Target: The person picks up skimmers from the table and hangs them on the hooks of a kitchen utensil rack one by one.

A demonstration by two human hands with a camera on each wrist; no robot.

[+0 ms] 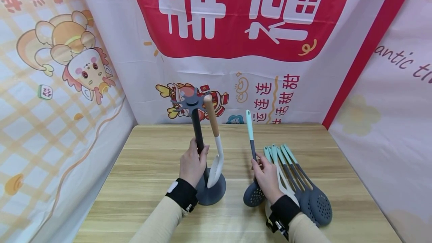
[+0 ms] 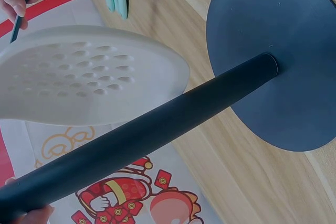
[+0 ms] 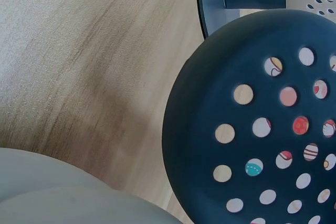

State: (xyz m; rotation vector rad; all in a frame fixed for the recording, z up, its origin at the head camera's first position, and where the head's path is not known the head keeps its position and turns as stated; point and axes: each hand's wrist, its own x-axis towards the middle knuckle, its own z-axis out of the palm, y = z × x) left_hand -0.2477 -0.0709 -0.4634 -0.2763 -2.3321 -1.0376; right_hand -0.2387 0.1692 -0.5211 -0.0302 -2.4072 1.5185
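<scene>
My left hand [image 1: 192, 164] grips the black post of a utensil stand [image 1: 198, 128], which stands upright on its round dark base [image 1: 216, 195]. From the stand's hooked top hangs a white slotted spoon [image 1: 214, 171] with a wood-coloured handle. Its perforated bowl shows large beside the post in the left wrist view. My right hand [image 1: 268, 177] pinches the shaft of a dark grey skimmer [image 1: 253, 195] with a mint handle, held upright with its round head low. That holed head fills much of the right wrist view; whether it touches the table cannot be told.
Right of my right hand lies a row of several utensils with mint handles, among them another dark skimmer [image 1: 320, 205] and pale ones partly hidden by my wrist. The wooden table [image 1: 145, 183] ends at a printed cloth backdrop [image 1: 202, 68], with cloth walls on both sides.
</scene>
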